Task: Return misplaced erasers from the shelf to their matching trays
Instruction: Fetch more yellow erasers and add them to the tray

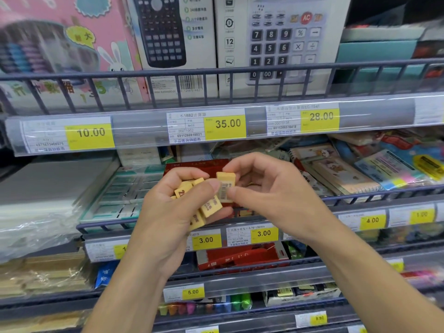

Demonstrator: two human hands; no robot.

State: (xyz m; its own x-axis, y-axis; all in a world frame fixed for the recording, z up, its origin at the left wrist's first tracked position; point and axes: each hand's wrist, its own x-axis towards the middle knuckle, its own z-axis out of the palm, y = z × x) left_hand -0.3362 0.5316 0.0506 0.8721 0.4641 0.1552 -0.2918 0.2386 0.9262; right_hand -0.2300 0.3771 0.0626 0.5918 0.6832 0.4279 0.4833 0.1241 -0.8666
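Far left on the middle shelf there's a stack of clear plastic sleeves, and next to it some teal-edged packs lying flat behind the wire rail. Up top sits a pink bunny abacus box, then a black scientific calculator box, then a big desk calculator box, with yellow price tags 10.00, 35.00 and 28.00 below them.

Centre of the shot: the left hand is cupped, fingers curled round a small pile of yellow erasers, several stacked loosely in the palm. The right hand is just beside it, pinching one more yellow eraser between thumb and forefinger, held upright with its barcode label facing the camera, touching the left thumb tip. Both hands hover in front of a red display tray on the middle shelf.

To the right are spiral notebooks and colourful sticky-note packs. One shelf down there's another red tray.
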